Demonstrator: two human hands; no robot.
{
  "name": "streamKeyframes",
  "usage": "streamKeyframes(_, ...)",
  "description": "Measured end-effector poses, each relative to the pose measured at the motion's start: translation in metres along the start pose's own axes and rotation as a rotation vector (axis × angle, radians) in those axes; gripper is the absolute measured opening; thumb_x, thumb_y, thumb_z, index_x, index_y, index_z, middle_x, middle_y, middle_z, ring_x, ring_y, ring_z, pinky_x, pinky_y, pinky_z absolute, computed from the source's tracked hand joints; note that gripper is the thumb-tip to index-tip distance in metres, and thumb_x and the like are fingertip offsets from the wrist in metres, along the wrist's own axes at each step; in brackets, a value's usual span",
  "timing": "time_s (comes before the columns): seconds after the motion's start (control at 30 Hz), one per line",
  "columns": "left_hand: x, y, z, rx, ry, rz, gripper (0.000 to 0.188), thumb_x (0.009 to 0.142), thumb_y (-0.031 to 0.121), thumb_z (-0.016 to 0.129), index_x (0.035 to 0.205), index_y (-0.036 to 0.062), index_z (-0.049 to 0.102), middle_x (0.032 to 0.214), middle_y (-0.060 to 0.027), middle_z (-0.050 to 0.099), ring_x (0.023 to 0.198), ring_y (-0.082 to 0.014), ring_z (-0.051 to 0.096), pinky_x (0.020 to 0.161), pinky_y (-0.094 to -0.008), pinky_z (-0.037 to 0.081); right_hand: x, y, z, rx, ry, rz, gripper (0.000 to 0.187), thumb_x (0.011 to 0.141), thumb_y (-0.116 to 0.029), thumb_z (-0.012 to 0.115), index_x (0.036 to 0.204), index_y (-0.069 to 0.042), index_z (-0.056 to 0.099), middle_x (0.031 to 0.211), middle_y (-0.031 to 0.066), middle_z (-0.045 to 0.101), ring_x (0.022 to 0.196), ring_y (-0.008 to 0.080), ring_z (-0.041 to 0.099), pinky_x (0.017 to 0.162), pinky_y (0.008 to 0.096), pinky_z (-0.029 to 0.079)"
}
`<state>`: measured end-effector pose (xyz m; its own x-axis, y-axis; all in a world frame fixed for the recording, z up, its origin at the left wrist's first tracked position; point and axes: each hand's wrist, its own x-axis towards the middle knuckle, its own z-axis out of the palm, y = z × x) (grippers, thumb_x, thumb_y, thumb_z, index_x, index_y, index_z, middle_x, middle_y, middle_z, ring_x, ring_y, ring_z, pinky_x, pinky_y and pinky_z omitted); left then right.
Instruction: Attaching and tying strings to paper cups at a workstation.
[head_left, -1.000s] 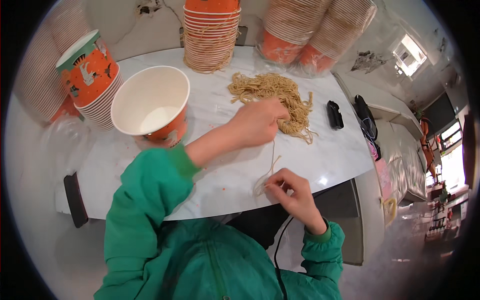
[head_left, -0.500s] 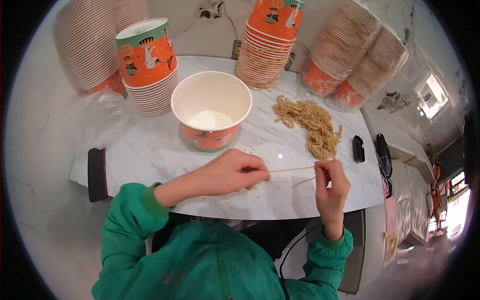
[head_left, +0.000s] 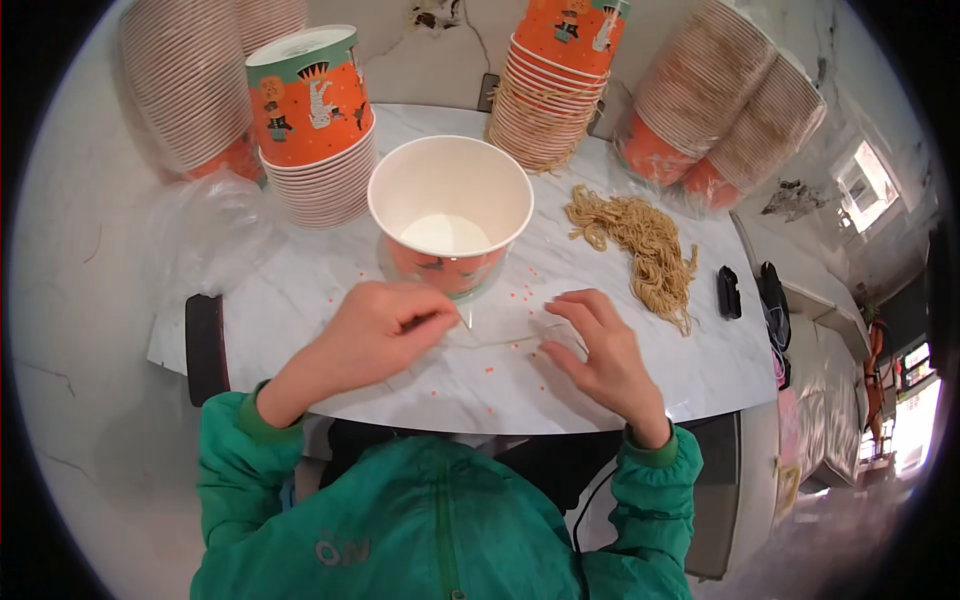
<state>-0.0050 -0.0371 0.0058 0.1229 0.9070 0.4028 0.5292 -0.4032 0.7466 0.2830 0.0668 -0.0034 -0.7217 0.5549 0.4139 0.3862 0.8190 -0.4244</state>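
Observation:
A white-lined paper tub [head_left: 450, 215] with an orange printed outside stands upright on the marble-patterned table. In front of it my left hand [head_left: 375, 325] pinches a thin beige string [head_left: 490, 345] between thumb and fingers. The string runs in a faint, blurred line toward my right hand [head_left: 605, 355]. That hand is open, with its thumb and fingers apart, just above the tabletop. Behind it, to the right, lies a loose heap of tan strings [head_left: 645, 250].
Stacked tubs [head_left: 315, 130] stand back left, beside a crumpled plastic bag [head_left: 220, 230]. Another stack wound with strings [head_left: 550, 110] is at the back. Bagged tub stacks [head_left: 690, 110] stand back right, with a small black case [head_left: 729, 292] nearer. Tiny orange bits [head_left: 490, 370] dot the table [head_left: 450, 395].
My hands were holding the string taut between them. My right hand has let go and opened, moving left. My left hand has moved left and up, still pinching the string.

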Motion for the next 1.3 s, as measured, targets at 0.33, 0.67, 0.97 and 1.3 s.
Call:
streamKeyframes(0.33,0.007,0.022,0.01,0.1,-0.139,0.055,0.013,0.087,0.009,0.068,0.097,0.0038,0.074,0.082,-0.0087,0.068,0.072,-0.031,0.068,0.062,-0.041,0.051,0.019,-0.059,0.052,1.073,-0.003,0.3,0.027,0.103,-0.01,0.066,0.127,0.001,0.06,0.099,0.0043,0.068,0.087,0.0062,0.063,0.076,0.0227,0.052)
streamKeyframes(0.67,0.001,0.016,-0.01,0.111,-0.147,-0.082,0.009,0.089,0.01,0.069,0.092,0.0035,0.074,0.08,-0.0092,0.068,0.068,-0.0279,0.064,0.061,-0.0383,0.049,0.015,-0.055,0.06,0.781,0.001,0.286,0.013,0.101,-0.011,0.07,0.11,-0.001,0.067,0.064,-0.0017,0.058,0.055,0.0019,0.049,0.049,0.0237,0.035)
streamKeyframes(0.97,-0.002,0.007,-0.023,-0.011,-0.054,-0.152,0.007,0.089,0.008,0.071,0.093,0.0017,0.073,0.08,-0.009,0.068,0.067,-0.0257,0.065,0.061,-0.0352,0.05,0.013,-0.053,0.061,0.708,0.037,0.286,0.009,0.098,-0.007,0.071,0.104,0.0,0.069,0.075,-0.0007,0.064,0.067,0.0041,0.051,0.06,0.0228,0.04)
streamKeyframes(1.3,-0.003,0.012,-0.005,0.226,-0.024,0.178,0.013,0.083,0.0,0.075,0.094,0.0038,0.072,0.081,-0.0078,0.066,0.067,-0.0264,0.064,0.058,-0.0366,0.049,0.025,-0.072,0.066,1.289,-0.019,0.499,0.018,0.102,-0.009,0.067,0.116,0.003,0.063,0.103,0.0069,0.073,0.097,0.0097,0.067,0.084,0.0255,0.054)
